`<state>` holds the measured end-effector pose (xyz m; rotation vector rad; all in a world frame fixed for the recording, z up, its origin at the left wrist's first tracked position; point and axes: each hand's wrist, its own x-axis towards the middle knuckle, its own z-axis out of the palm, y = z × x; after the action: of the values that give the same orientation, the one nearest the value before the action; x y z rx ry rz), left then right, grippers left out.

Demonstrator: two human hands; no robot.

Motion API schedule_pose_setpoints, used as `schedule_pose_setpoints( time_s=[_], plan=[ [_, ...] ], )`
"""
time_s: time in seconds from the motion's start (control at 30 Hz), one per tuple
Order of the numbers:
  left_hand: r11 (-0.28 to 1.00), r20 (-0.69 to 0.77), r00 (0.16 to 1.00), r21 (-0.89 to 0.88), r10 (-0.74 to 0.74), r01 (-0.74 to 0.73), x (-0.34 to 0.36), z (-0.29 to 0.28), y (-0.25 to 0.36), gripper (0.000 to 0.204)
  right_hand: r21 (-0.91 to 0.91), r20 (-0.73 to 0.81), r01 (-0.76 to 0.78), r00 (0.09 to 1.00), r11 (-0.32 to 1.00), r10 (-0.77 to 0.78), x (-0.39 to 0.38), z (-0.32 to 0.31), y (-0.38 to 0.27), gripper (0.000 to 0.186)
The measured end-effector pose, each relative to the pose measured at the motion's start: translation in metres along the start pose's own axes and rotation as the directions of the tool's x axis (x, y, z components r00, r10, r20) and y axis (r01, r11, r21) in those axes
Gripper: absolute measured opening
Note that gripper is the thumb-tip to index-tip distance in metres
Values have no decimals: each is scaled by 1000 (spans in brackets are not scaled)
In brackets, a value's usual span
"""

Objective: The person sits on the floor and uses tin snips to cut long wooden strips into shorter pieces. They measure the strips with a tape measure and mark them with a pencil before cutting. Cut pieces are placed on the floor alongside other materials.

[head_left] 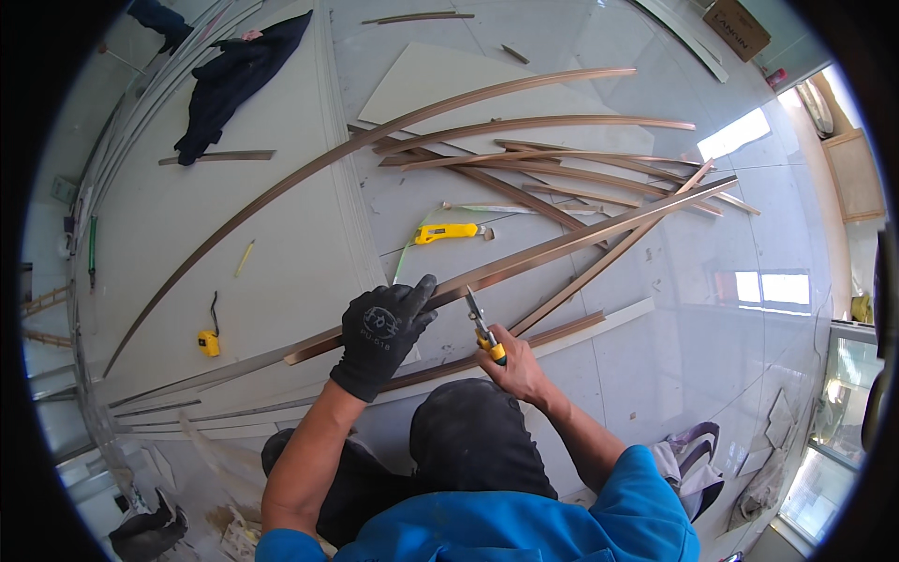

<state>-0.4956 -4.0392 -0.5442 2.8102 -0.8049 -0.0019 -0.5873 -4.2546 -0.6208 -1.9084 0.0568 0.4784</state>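
My left hand [379, 332], in a black glove, grips a long bronze-coloured trim strip [520, 258] that slants up to the right. My bare right hand [510, 368] is closed on snips [483, 332] with yellow and black handles, their blades at the underside of that strip. Just beyond, a yellow utility knife [445, 232] lies on the tiles beside a thin pale-green strip. Several other bronze strips [534, 123] lie crossed behind it, and one long curved strip [215, 240] stretches over the pale board at left.
Pale boards [140, 281] cover the left floor, carrying dark clothing [234, 89], a pencil [243, 258] and a yellow tape measure [209, 342]. A cardboard box [737, 28] sits at the back right. A bag [688, 468] lies by my right side, and glass panes [833, 393] stand at the right.
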Motion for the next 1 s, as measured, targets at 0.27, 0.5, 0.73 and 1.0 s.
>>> schedule_pose_setpoints(
  time_s=[0.27, 0.5, 0.73, 1.0],
  plan=[
    [1000, -14, 1000, -25, 12, -12, 1, 0, -1, 47, 10, -36, 41, 999, 999, -41, 0, 2, 0, 25],
    [1000, -36, 999, -26, 16, -16, -1, -3, 0, 46, -21, -76, 81, 994, 996, -82, 1, 4, 1, 24],
    [991, -55, 998, -135, -27, 20, -7, -1, -3, 48, -137, -106, 66, 991, 988, -81, 3, 6, 1, 24],
    [550, 437, 899, -746, -22, 376, 39, -8, -4, 47, -429, -66, 188, 969, 883, -238, 11, -4, -9, 38]
  ],
)
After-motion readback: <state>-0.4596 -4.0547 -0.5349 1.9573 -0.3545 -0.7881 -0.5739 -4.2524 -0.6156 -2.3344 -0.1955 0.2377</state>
